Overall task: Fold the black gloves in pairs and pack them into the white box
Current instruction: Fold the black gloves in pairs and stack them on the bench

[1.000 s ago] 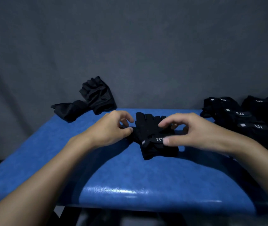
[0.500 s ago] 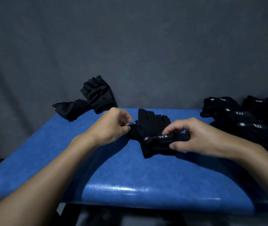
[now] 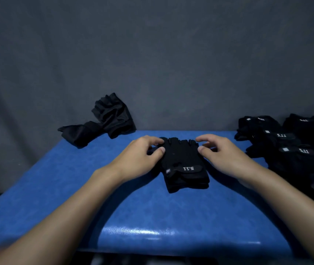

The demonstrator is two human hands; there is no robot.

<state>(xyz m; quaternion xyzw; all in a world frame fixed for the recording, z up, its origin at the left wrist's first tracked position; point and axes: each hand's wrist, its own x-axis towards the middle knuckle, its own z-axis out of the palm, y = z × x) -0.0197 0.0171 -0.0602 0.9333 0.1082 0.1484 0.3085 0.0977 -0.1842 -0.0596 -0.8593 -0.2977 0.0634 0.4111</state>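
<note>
Fingers (image 3: 153, 140) of the left hand (image 3: 139, 159) and right hand (image 3: 227, 155) pinch the glove pair (image 3: 183, 159), its strap reading "5.11" upside down; the similarly marked glove pile (image 3: 290, 150) is cut off rightward.

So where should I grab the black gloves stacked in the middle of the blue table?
Pinch the stacked black fabric gloves at the cuff end, by the strap lettered 5.11, coming from the near side. The cuffs face you, layered thick, so one pinch probably catches both.
</note>
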